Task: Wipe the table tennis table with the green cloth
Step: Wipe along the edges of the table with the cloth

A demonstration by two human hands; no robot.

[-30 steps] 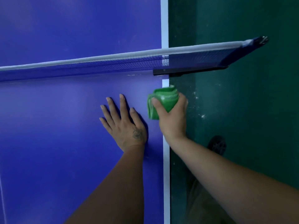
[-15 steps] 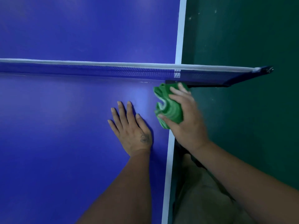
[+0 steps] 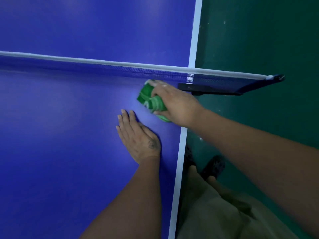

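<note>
Head view: right hand (image 3: 176, 104) grips green cloth (image 3: 147, 97), length slanting toward net (image 3: 103, 67); left hand (image 3: 138, 137) flat.

- One table (image 3: 69, 152), blue, with one white line (image 3: 181, 152) along its side edge.
- One net (image 3: 112, 67) across it, with one black clamp (image 3: 207, 87) in view.
- One green cloth (image 3: 150, 100).
- Two hands: one left hand (image 3: 139, 138) and one right hand (image 3: 176, 104).
- Two dark shoes: one left shoe (image 3: 189, 154) and one right shoe (image 3: 214, 165).
- One green floor (image 3: 259, 40).
</note>
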